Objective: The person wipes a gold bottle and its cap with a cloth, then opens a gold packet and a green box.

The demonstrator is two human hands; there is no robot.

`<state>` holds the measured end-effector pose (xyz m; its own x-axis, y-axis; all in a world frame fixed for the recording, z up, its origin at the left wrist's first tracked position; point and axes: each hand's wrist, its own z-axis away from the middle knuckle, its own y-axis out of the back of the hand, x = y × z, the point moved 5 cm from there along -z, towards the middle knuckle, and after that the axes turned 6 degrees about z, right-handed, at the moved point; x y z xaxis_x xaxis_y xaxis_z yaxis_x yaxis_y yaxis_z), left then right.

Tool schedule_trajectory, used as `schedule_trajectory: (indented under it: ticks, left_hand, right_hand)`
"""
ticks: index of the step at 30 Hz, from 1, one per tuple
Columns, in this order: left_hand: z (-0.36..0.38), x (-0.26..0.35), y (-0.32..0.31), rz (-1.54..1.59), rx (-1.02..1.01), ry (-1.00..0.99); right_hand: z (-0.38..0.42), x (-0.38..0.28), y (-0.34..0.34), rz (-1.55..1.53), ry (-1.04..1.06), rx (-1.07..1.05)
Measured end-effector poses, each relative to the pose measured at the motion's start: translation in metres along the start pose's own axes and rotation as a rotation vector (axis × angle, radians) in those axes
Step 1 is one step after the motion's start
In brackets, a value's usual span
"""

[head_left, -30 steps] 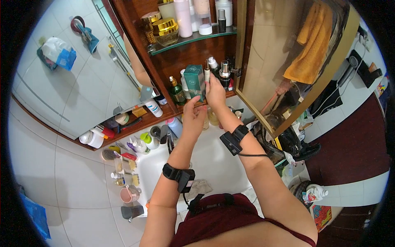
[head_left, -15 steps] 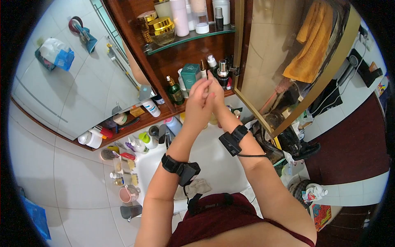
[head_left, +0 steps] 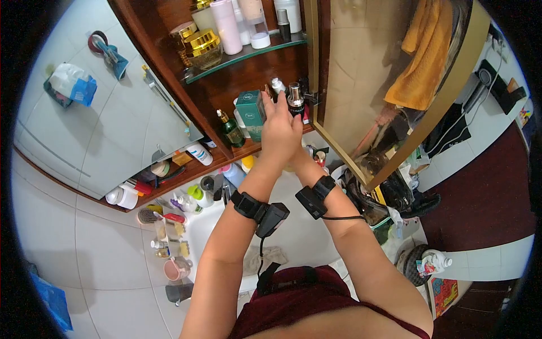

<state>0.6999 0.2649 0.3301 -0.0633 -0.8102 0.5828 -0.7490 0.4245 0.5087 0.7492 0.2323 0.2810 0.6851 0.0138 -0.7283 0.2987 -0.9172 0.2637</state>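
My left hand (head_left: 279,133) lies over my right hand (head_left: 299,153), palm side down, above the far end of the sink. The left fingers are stretched out and a little apart, with no object showing in them. Most of my right hand is hidden beneath, its fingers included. Just beyond the hands, on the lower cabinet shelf, stand a green box (head_left: 250,115), a dark bottle with a silver cap (head_left: 295,100) and a white-capped bottle (head_left: 278,86). A green dropper bottle (head_left: 231,130) is further left. Both wrists wear black strapped devices.
A white sink (head_left: 305,237) lies below my arms, with a cloth (head_left: 267,259) in it. The mirrored cabinet door (head_left: 372,183) hangs open at right. Jars and bottles crowd the glass shelf (head_left: 248,57). Toiletries line the sink's left rim, including a pink cup (head_left: 176,268).
My left hand has slid over the back of my right hand, and its fingers have straightened. The hands were clasped palm to palm before. The view has shifted slightly.
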Motion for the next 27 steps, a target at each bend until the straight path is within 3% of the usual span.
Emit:
schedule_trajectory:
  ticks: [5,15,21,24,27]
  left_hand:
    - [-0.007,0.001,0.010,-0.002,0.056,-0.007]
    - [-0.004,0.007,0.009,-0.192,0.053,0.009]
    - [0.000,0.009,0.011,-0.155,0.041,-0.064]
    - [0.009,0.009,0.013,-0.153,0.074,-0.083]
    - [0.025,0.010,0.023,-0.098,0.112,-0.046]
  right_hand:
    - [-0.006,0.012,-0.013,0.167,0.124,0.047]
    - [0.001,0.019,-0.011,0.154,0.204,0.056]
    - [0.016,0.028,-0.010,0.068,0.094,0.018]
    - [0.020,0.014,-0.004,0.247,0.180,0.007]
    - [0.026,0.022,-0.001,0.262,0.096,0.051]
